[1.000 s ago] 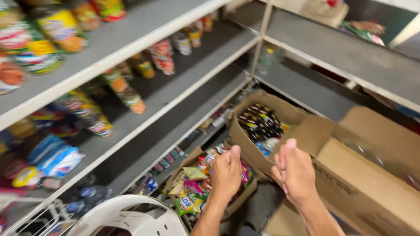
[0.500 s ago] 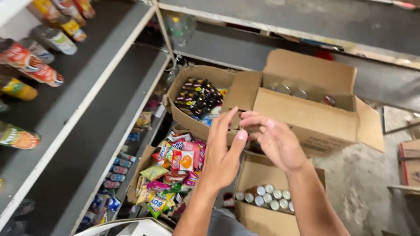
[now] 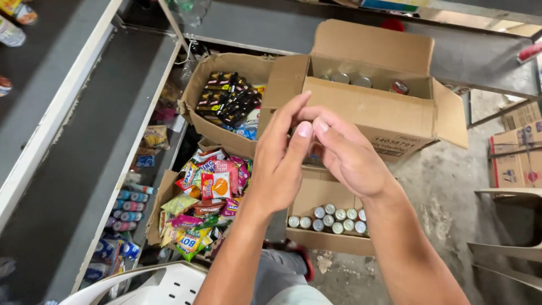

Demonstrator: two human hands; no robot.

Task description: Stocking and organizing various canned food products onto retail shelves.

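Bare, the left hand [image 3: 280, 164] and right hand [image 3: 345, 155] meet fingertip to fingertip, holding nothing visible; just beyond them sits the open brown cardboard box of tins [image 3: 377, 107], long axis left-right, flaps raised; a lower carton of small cans [image 3: 327, 217] lies beneath.

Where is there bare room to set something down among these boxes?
Bare patches: the grey shelf board left of the dark-packet box, and the concrete floor right of the can box. Crowded: the snack box, and the space between the left hand and right hand, which touch.
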